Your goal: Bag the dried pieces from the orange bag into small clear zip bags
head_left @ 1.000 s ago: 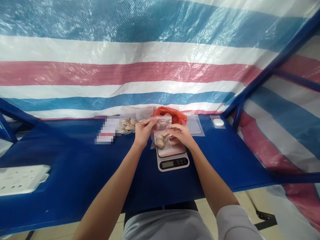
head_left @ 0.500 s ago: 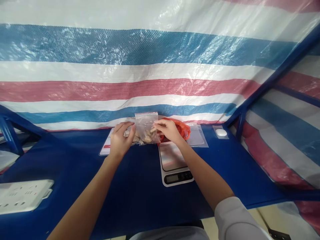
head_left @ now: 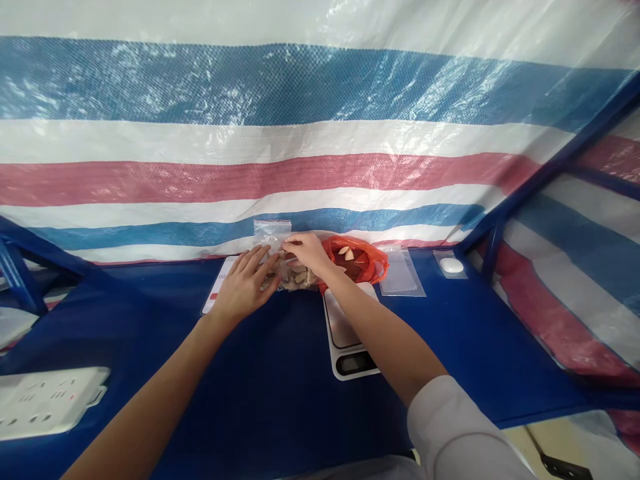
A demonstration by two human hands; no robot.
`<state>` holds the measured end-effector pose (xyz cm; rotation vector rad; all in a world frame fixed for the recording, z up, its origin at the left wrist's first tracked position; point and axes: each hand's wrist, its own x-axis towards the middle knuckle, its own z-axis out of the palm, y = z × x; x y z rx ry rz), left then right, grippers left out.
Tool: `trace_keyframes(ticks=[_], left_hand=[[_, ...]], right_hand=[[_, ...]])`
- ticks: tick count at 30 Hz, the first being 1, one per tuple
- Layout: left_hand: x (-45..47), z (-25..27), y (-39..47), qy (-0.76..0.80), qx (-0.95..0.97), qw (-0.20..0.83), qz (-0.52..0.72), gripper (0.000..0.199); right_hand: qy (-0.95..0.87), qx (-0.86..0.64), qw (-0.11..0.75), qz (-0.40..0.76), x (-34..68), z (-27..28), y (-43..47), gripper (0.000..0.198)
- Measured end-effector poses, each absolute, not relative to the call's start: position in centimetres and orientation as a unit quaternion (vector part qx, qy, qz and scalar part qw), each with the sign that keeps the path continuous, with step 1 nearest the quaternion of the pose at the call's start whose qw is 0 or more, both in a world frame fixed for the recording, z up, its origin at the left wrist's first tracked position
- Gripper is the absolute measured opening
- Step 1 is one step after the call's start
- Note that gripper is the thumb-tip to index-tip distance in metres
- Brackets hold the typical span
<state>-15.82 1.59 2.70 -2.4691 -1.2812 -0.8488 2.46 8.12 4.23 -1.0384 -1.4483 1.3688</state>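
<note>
blue tabletop (head_left: 260, 393), broad nearside, left hand (head_left: 243, 283), right hand (head_left: 309, 252) at far-edge bag (head_left: 273, 229)

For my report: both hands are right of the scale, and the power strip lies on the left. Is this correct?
Not quite: the left hand and right hand are left of the scale, as the head view shows. The rest stands.

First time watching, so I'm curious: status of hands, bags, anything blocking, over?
Left hand open at clear zip bag. Right hand there, grip unclear. Right forearm partly hides scale.
</note>
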Motion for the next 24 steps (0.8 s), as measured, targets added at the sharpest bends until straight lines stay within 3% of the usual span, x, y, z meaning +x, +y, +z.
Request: trace_keyframes(ticks=[5,9,11,17,24], left_hand=[[-16.3,2.2,2.1,-0.450,-0.842,0.106,-0.279,0.044],[-16.3,2.6,2.3,-0.451,-0.847,0.103,-0.262,0.045],[-16.3,2.7,2.3,-0.449,-0.849,0.104,-0.258,0.046],[-16.2,2.6,2.2,-0.455,-0.849,0.094,-0.252,0.049],[-16.2,2.4,2.4,-0.470,-0.840,0.088,-0.254,0.050]], right_hand=[[-0.657,-0.445,0.379,0.476,3.0,5.5,7.5,0.021],[-0.779,-0.504,0.301,0.221,4.5,6.1,5.1,0.027],[-0.810,-0.504,0.259,0.151,5.2,5.5,3.6,0.025],[-0.873,-0.425,0.236,0.049,5.7,1.7,1.2,0.035],[-0.866,-0.433,0.246,0.046,4.9,0.6,1.9,0.033]])
